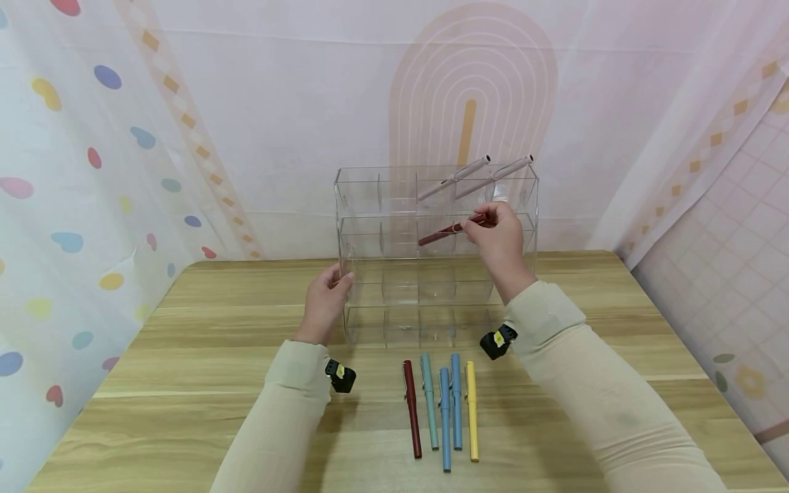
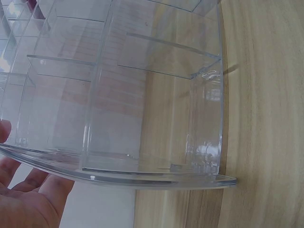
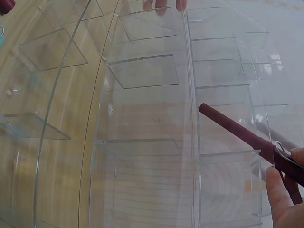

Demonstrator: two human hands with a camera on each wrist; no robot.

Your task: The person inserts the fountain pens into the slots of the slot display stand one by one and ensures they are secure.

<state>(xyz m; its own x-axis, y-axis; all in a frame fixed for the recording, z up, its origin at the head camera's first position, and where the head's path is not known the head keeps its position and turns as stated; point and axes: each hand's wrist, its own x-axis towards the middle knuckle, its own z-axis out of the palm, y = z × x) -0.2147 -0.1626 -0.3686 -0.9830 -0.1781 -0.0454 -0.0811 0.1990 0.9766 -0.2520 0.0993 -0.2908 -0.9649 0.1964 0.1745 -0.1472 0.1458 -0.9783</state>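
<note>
Dark red pen (image 1: 439,237), pinched in right hand's (image 1: 501,241) fingers, slants at clear rack's (image 1: 401,258) second row from top, right side. Left hand (image 1: 324,301) grips left edge. Releasing early could tip pen out; slack left grip, rack shifts.

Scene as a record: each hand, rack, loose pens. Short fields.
left_hand: left hand grips left side of clear rack
right_hand: right hand holds dark red pen at second tier from top
top_tier: two pale pens, tilted
loose_pens: second dark red pen, teal pen, two blue pens, yellow pen, on wooden table
</note>
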